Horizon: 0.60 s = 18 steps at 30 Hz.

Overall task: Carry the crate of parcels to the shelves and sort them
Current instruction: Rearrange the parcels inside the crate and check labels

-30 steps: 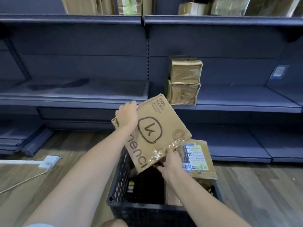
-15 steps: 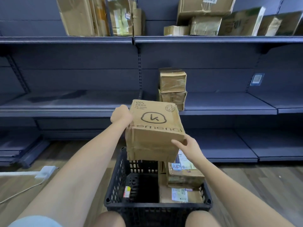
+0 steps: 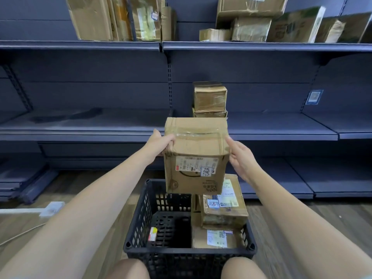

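I hold a brown cardboard parcel (image 3: 195, 154) in the air above the black plastic crate (image 3: 141, 214), in front of the middle shelf (image 3: 80, 125). My left hand (image 3: 159, 143) grips its upper left edge. My right hand (image 3: 239, 158) lies flat against its right side. The shipping label faces me and the printed text reads upside down. Two more labelled parcels (image 3: 223, 208) lie stacked in the crate's right half. Two taped boxes (image 3: 210, 99) stand stacked on the middle shelf right behind the held parcel.
The top shelf (image 3: 261, 46) carries several cardboard boxes. The bottom shelf (image 3: 322, 178) sits low on the right. A white power strip and cable (image 3: 50, 208) lie on the wooden floor at the left. My knees press against the crate's near rim.
The parcel has been turned over so the label side faces me, and lifted higher toward the middle shelf. My right hand shifted from its lower edge to its right side.
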Each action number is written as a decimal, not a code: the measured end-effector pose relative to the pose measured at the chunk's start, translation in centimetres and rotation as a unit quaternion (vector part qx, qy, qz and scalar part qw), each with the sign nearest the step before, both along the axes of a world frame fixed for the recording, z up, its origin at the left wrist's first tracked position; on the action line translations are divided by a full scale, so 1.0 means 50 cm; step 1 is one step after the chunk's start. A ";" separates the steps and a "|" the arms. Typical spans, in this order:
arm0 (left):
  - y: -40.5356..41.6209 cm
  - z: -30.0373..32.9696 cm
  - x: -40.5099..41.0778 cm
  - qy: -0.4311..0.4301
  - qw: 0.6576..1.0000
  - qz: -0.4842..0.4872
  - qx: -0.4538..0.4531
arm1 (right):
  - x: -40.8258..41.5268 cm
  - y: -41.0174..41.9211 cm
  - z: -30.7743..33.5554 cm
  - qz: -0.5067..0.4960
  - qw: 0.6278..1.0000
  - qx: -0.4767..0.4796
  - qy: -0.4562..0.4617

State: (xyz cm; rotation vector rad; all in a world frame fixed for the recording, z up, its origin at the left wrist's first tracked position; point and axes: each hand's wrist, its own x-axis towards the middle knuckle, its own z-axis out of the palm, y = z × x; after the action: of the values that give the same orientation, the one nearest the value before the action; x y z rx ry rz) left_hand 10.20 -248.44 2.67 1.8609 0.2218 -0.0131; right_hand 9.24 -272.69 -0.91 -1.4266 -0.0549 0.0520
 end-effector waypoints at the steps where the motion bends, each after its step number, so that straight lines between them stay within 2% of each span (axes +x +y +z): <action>1: 0.000 -0.002 0.004 -0.007 1.000 0.029 0.007 | 0.000 0.000 -0.004 0.039 0.999 -0.026 -0.008; 3: 0.005 -0.011 0.012 -0.005 0.999 0.045 -0.018 | 0.000 0.002 -0.014 0.095 0.989 -0.105 -0.028; 4: 0.005 -0.013 0.007 -0.008 0.999 0.041 -0.030 | -0.001 0.004 -0.017 0.093 0.985 -0.140 -0.043; 6: 0.005 -0.018 0.003 -0.017 0.995 0.021 -0.092 | -0.001 0.009 -0.018 0.024 0.981 -0.178 -0.071; 8: 0.004 -0.026 0.003 -0.038 0.990 -0.016 -0.136 | 0.000 0.011 -0.015 -0.043 0.981 -0.171 -0.078; 11: -0.007 -0.028 -0.007 -0.071 0.991 -0.082 -0.073 | 0.007 0.015 -0.019 -0.098 0.983 -0.152 -0.032; 15: -0.027 -0.018 -0.016 -0.085 0.980 -0.149 0.097 | 0.012 0.006 -0.050 -0.152 0.981 -0.107 0.061; 18: -0.037 -0.018 -0.022 -0.067 0.966 -0.168 0.188 | 0.003 0.008 -0.077 -0.163 0.976 -0.097 0.105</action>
State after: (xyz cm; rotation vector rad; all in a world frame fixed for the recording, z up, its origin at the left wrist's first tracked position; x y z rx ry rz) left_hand 9.08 -250.29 1.79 2.2485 -0.2013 -0.0843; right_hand 9.37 -272.31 -4.78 -1.6012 0.3661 -0.0645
